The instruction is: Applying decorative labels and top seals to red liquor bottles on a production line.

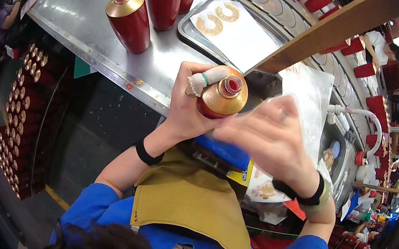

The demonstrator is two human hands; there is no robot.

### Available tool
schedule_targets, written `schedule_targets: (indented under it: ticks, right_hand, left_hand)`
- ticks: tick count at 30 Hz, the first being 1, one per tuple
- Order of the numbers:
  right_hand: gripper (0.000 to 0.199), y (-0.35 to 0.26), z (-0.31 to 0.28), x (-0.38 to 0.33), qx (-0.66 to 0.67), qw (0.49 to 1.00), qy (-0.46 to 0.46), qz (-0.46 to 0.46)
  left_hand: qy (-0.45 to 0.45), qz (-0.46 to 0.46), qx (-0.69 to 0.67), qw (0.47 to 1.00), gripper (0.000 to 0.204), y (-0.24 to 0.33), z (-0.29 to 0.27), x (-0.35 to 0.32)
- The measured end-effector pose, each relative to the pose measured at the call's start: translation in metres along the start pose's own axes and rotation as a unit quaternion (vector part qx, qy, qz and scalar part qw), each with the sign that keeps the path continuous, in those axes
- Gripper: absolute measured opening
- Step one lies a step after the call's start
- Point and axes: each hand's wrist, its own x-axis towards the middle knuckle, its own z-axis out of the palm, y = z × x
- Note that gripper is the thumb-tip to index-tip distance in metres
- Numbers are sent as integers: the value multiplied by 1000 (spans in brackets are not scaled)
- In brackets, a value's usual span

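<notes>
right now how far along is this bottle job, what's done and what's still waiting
Done, it seems: crates of red bottles stacked at the person's left. In hand: the left hand grips a red bottle with a gold shoulder, while the right hand, blurred, is beside it. Left: two more bottles on the steel table, and two gold rings on the tray.

Left hand: your left hand point(189, 106) grips a red bottle point(222, 97) by its gold shoulder.
Right hand: your right hand point(270, 135), blurred, touches the bottle's side.
Table: two bottles point(129, 20) near the tray point(191, 26).
</notes>
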Motion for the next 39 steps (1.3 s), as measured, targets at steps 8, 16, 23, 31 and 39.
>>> schedule_targets:
  ticks: [8,16,23,31,39]
  right_hand:
    - [29,-2,3,1,24,999,-13,-21]
    - [29,9,-4,-4,29,999,-24,-19]
    - [23,1,-4,2,61,992,-91,-61]
    - [30,9,-5,-2,35,998,-15,-53]
    - [25,13,-8,2,58,997,15,-42]
  left_hand:
    - [-16,-22,-19,999,79,3,5,1]
    - [-71,-25,-98,992,86,-5,-5,5]
    - [-35,-81,-25,996,83,-2,0,-2]
    - [-79,-46,-113,989,84,-1,-2,7]
    - [-88,-33,-134,987,82,-5,-3,6]
